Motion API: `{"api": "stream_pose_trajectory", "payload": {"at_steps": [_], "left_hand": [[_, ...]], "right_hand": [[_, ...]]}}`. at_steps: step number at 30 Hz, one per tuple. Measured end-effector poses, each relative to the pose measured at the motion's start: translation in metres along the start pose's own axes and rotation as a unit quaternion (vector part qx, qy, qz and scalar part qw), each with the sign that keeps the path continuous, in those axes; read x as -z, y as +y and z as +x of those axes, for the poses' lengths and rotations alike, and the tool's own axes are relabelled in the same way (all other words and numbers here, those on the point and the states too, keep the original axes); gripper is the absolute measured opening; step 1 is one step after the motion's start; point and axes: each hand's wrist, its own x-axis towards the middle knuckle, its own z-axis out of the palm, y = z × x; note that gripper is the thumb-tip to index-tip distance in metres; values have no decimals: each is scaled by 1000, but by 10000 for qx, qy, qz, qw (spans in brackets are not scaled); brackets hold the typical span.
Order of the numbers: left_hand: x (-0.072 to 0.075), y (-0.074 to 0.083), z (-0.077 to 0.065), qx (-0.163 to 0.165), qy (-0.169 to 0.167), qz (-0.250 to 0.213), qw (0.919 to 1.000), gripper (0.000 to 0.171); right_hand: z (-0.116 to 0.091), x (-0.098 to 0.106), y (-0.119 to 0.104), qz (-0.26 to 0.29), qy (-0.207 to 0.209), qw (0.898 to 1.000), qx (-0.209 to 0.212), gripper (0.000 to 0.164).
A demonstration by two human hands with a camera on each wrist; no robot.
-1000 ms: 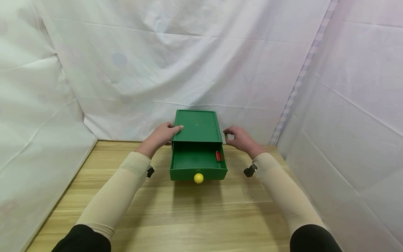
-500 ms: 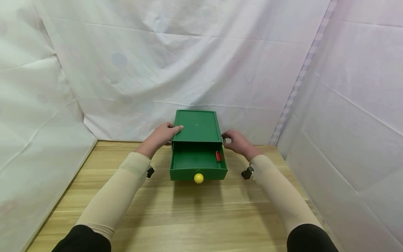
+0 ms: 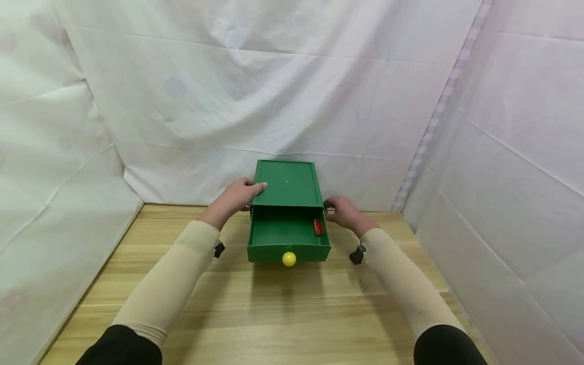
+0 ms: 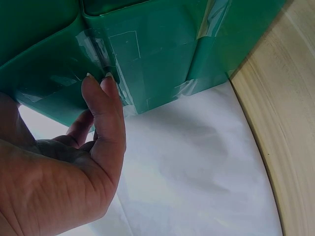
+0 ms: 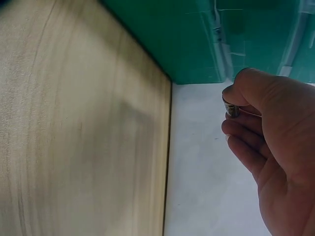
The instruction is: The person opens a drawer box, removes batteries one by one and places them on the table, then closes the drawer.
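Behind the green box (image 3: 289, 185) (drawer (image 3: 266, 253) out) hangs creased white cloth (image 3: 274, 91).

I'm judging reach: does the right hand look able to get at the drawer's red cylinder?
Probably yes: the red cylinder lies uncovered in the open drawer, though the right hand pinches a small cylinder.

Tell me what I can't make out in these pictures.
Head view: the back of the drawer, hidden under the green cabinet's top.
Head view: any print on the red cylinder, too small to read.
Right wrist view: most of the small cylinder, covered by the right hand.
Left wrist view: part of the left hand, cut off by the left edge.
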Motion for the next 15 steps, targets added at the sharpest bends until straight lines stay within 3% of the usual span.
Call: {"api": "stream_pose_trajectory", "payload": {"at_steps": [15], "left_hand": [[-1, 1, 1, 20, 17, -8, 10000, 77]], "right_hand": [[1, -10, 4, 48, -231, 9991, -346, 41]]}}
